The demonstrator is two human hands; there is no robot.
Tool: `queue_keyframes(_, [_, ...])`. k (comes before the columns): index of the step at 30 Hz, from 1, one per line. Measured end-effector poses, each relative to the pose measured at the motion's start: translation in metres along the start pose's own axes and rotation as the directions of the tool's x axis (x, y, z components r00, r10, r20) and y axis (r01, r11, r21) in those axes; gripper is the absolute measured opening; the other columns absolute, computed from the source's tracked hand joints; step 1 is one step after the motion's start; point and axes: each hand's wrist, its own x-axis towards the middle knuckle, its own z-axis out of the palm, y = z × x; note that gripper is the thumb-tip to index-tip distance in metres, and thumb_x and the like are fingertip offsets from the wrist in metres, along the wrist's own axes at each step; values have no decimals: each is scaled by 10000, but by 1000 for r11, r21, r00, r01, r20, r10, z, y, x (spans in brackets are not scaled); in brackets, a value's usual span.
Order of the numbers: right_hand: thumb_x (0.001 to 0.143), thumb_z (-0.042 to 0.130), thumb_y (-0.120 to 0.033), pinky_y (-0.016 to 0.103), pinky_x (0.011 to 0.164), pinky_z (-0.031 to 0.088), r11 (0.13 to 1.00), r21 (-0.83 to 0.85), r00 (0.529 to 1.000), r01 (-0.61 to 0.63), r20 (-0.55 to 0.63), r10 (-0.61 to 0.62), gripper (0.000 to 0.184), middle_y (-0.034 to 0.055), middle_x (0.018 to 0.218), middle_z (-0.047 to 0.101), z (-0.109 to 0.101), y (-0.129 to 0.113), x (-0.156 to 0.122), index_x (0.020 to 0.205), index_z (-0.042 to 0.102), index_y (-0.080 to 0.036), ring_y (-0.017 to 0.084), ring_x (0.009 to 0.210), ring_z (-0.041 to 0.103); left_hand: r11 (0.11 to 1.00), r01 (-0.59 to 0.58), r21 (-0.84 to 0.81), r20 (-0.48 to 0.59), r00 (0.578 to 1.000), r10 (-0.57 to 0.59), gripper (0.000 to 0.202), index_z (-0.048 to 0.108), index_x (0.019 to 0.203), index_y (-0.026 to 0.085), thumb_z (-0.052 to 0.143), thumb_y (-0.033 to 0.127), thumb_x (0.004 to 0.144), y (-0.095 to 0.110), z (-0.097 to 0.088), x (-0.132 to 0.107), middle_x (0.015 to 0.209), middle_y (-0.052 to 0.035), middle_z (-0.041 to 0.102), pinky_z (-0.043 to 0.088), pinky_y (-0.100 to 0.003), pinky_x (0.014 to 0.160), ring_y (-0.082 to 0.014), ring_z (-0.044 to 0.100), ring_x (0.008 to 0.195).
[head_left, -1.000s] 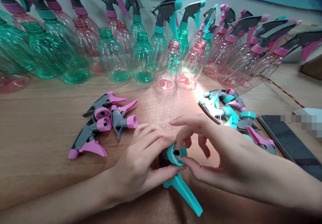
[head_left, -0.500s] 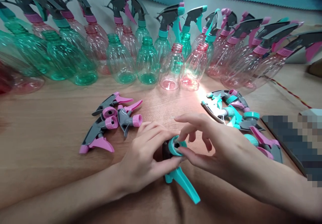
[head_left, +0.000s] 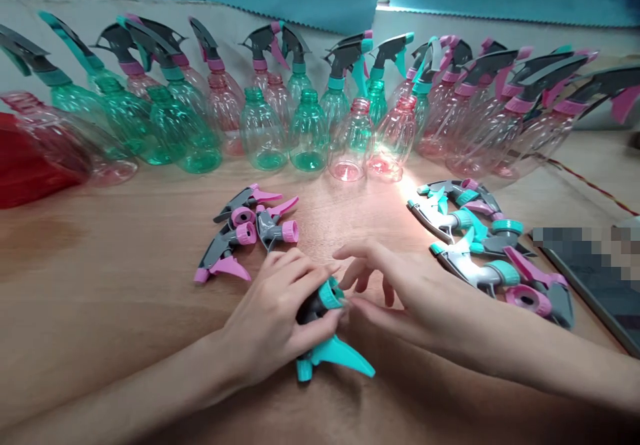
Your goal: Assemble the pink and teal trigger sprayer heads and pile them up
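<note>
At the far left of the table I see a red object, partly behind an open-necked pink bottle. From there a row of bottles runs along the back, some bare-necked, some wearing spray tops. Nearer, left of centre, lies a cluster of grey-and-pink sprayers. Just in front of it, the left hand has its fingers and thumb closed around a teal-and-grey spray head, which sits low at the middle with its trigger pointing rightward and its collar facing up. The right hand comes in beside it, thumb and forefinger narrowed at the collar's rim; I can't tell whether they pinch a small part. I'd judge the step to be some fitting or checking inside the collar. The next move calls for a steady left grip and fingertips lined up with the opening. Further right lie mixed spare heads, then a dark flat device.
</note>
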Motion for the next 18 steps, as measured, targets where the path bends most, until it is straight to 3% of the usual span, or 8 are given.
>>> queue_keyframes(4, [894,511,-268,252,631,485,994,-101,1000,30,5,-29,339,29,1081,652,-6,-1,-2,1225,453,-227,114,745,613,976,58,211,-2,998,-59,334,575,1189,161,542,285,880,-9,-18,-14,843,-36,614,349,-358,755,-214,522,841])
queue_keyframes(7, [887,522,-347,281,651,498,984,-176,999,19,-28,-24,335,49,1113,644,-12,2,-6,1201,493,-234,151,818,626,943,86,321,37,994,-103,366,576,1192,184,546,381,885,-18,-30,-20,944,-58,640,331,-388,775,-254,541,912])
queue_keyframes(13, [873,527,-440,311,670,522,974,-218,997,-61,-66,48,363,62,1118,634,-31,16,-21,1183,519,-250,174,847,628,932,83,352,75,990,-116,271,626,1070,284,499,454,900,-32,-43,-18,1037,-38,649,323,-417,777,-295,558,963])
queue_keyframes(18, [848,541,-476,343,663,524,943,-279,964,-181,-239,115,332,74,1051,657,-62,39,-35,1060,585,-224,204,833,635,926,86,369,44,993,-110,257,601,1104,305,546,418,879,-35,-48,-4,1042,-8,639,337,-408,799,-289,548,982])
